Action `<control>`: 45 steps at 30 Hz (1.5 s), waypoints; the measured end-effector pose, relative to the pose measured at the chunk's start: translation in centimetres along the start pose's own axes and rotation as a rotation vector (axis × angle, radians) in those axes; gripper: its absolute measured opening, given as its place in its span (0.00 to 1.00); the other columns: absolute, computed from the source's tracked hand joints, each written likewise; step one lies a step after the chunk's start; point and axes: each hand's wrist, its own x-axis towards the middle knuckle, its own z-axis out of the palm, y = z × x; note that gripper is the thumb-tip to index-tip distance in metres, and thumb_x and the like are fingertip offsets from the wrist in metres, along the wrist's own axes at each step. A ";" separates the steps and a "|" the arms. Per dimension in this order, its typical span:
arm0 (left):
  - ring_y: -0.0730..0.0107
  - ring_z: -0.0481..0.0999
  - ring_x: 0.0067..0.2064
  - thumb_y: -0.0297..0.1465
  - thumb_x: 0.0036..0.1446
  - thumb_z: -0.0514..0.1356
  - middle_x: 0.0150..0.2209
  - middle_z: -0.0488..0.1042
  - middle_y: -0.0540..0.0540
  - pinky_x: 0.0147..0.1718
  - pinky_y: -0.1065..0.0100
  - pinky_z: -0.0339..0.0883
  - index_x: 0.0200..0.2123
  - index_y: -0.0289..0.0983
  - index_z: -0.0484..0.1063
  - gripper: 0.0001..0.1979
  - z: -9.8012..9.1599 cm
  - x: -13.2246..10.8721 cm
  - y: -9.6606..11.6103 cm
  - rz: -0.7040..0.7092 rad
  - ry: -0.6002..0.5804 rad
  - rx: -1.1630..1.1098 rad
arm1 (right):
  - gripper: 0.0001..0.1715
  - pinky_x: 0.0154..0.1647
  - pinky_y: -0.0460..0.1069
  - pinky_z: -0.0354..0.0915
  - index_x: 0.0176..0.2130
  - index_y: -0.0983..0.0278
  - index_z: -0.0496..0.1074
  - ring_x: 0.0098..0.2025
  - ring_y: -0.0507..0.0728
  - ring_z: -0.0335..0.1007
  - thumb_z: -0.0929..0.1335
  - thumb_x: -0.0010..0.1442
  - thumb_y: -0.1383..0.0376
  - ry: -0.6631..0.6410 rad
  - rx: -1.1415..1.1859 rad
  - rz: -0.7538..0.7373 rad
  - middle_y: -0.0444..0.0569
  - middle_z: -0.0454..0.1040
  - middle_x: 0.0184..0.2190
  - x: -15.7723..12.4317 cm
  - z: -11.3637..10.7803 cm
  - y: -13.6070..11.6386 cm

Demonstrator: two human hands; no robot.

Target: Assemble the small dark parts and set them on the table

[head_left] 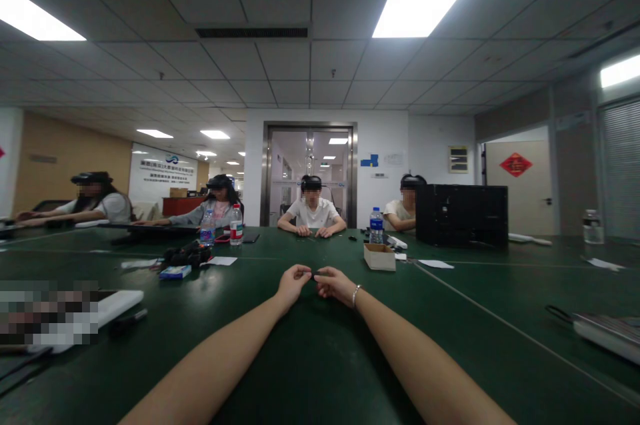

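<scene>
Dark green table with a glossy top and pale seams, under a tiled ceiling with lit panels; glass double door in a steel frame behind. Small black object sits just above the table, between the fingertips of both bare hands. Left hand: grip closed, pinching its near side. Right hand, silvery bracelet at the wrist: grip also closed on it. Fingers cover most of the object; shape and markings cannot be made out. Forearms run off the bottom edge.

Far left, white slab-like item is partly pixelated and cut off; a dark stick-like item lies beside it, blurred. Right edge cuts off a silvery flat case. Black monitor, back turned, hides part of a seated person.

Beyond the hands, to the right: open beige cardboard box, blue-labelled bottle behind it. To the left: blue-and-white packet against a black tangled heap, contents unclear.
</scene>
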 end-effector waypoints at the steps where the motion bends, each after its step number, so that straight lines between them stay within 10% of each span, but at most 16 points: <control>1: 0.65 0.74 0.36 0.35 0.40 0.64 0.32 0.75 0.43 0.40 0.63 0.66 0.31 0.34 0.73 0.13 0.0 0.1 -0.1 0.002 -0.003 0.002 | 0.23 0.19 0.42 0.61 0.38 0.66 0.62 0.19 0.49 0.67 0.73 0.46 0.62 0.000 -0.005 -0.006 0.43 0.70 0.19 0.1 -0.1 0.1; 11: 0.66 0.74 0.37 0.34 0.42 0.64 0.32 0.76 0.42 0.41 0.64 0.66 0.31 0.33 0.72 0.13 0.0 0.2 -0.4 0.027 -0.032 -0.002 | 0.27 0.20 0.43 0.61 0.26 0.71 0.66 0.19 0.49 0.66 0.64 0.54 0.48 0.021 -0.036 0.036 0.48 0.69 0.18 0.2 0.2 0.1; 19: 0.64 0.74 0.38 0.35 0.42 0.64 0.33 0.76 0.42 0.40 0.63 0.66 0.32 0.34 0.72 0.13 -0.1 0.1 -0.1 -0.014 0.007 0.011 | 0.24 0.20 0.42 0.61 0.36 0.65 0.60 0.19 0.49 0.67 0.74 0.44 0.62 -0.011 0.002 -0.016 0.43 0.71 0.19 0.0 -0.1 0.1; 45: 0.70 0.72 0.32 0.43 0.42 0.62 0.31 0.74 0.44 0.33 0.68 0.66 0.33 0.34 0.72 0.19 0.2 0.1 -0.3 -0.058 -0.036 -0.039 | 0.27 0.20 0.44 0.62 0.21 0.68 0.63 0.18 0.49 0.66 0.63 0.54 0.48 0.052 -0.005 0.043 0.49 0.69 0.18 -0.1 0.3 -0.2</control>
